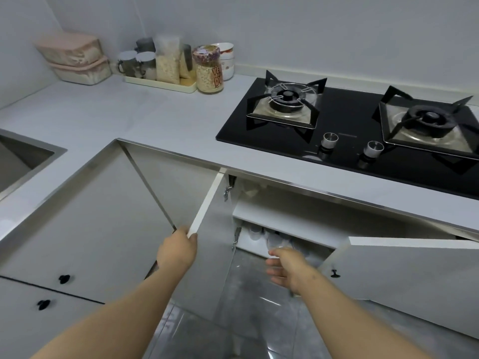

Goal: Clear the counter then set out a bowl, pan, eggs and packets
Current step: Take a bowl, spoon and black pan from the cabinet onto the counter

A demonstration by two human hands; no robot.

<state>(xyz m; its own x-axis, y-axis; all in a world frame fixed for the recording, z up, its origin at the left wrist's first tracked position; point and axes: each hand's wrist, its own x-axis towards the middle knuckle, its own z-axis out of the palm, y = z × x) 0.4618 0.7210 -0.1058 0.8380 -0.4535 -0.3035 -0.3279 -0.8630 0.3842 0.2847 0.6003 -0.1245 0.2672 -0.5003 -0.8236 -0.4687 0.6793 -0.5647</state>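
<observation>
My left hand (pixel 178 248) grips the free edge of the open left cabinet door (pixel 210 221) below the counter. My right hand (pixel 286 268), blurred, hangs in front of the open cabinet with its fingers loosely spread and nothing in it. The right cabinet door (pixel 404 270) also stands open. Inside, under a white shelf (pixel 285 224), stand pale jars or cups (pixel 274 238), too dim to name. A stack of white bowls (pixel 226 59) sits at the back of the grey counter (pixel 145 117). No pan, eggs or packets show.
At the counter's back stand two pink lidded boxes (pixel 75 59), a cream tray (pixel 160 84) with jars and grain bags, and a printed jar (pixel 208 69). A black two-burner hob (pixel 363 125) lies at right, a sink (pixel 18 156) at left.
</observation>
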